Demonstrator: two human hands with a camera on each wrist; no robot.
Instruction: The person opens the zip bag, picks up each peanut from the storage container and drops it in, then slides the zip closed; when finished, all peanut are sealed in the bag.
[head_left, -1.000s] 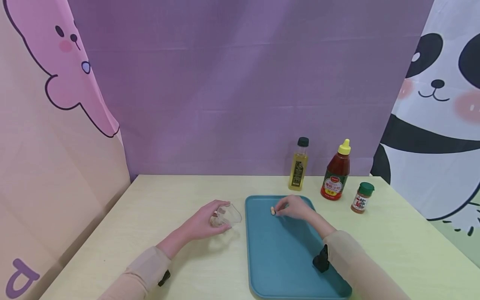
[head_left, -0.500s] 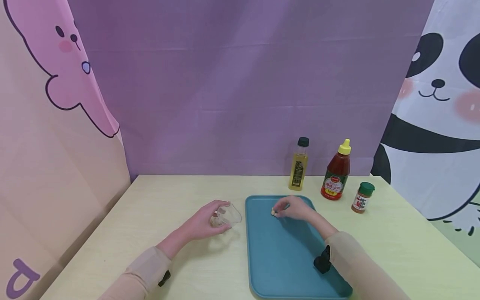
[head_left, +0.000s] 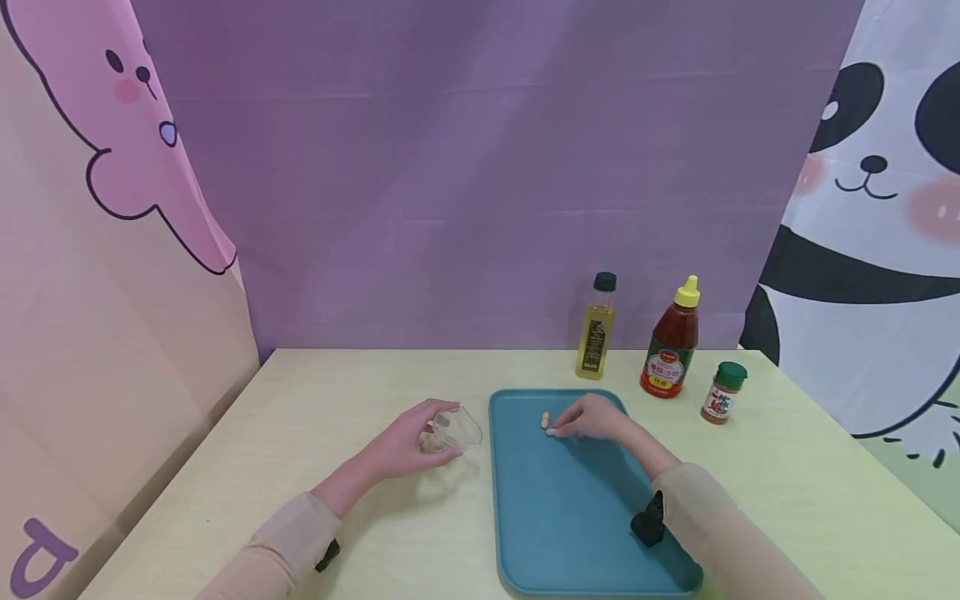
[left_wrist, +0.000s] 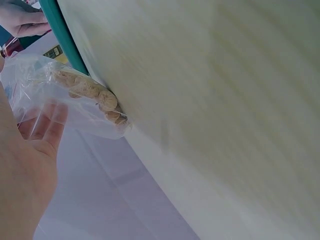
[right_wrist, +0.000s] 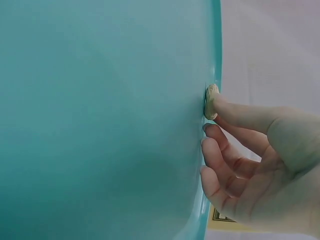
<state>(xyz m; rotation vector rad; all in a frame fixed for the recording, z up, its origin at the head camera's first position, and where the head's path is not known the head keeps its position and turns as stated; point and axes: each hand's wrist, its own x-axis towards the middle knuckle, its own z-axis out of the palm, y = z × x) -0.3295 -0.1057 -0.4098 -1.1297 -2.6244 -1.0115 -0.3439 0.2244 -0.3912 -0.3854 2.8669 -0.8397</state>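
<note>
My left hand (head_left: pixel 420 442) holds a clear plastic container (head_left: pixel 459 429) just left of the tray, above the table. Through its wall in the left wrist view, several tan peanuts (left_wrist: pixel 92 90) show. Over the far part of the blue tray (head_left: pixel 525 517), my right hand (head_left: pixel 592 418) has thumb and forefinger together at a peanut (right_wrist: pixel 212 101), low against the tray floor. Its other fingers are loosely bent. Just beyond these fingertips, another peanut (head_left: pixel 545 420) lies on the tray.
Behind the tray stands an oil bottle (head_left: pixel 596 327). To its right are a red sauce bottle (head_left: pixel 670 350) with a yellow tip and a small green-capped spice jar (head_left: pixel 724 393). A purple curtain (head_left: pixel 450 183) hangs at the table's far edge.
My right fingertips covered the peanut on the tray half a second ago; now they are slightly to the right, and two peanuts are visible. My left hand has stayed in place.
</note>
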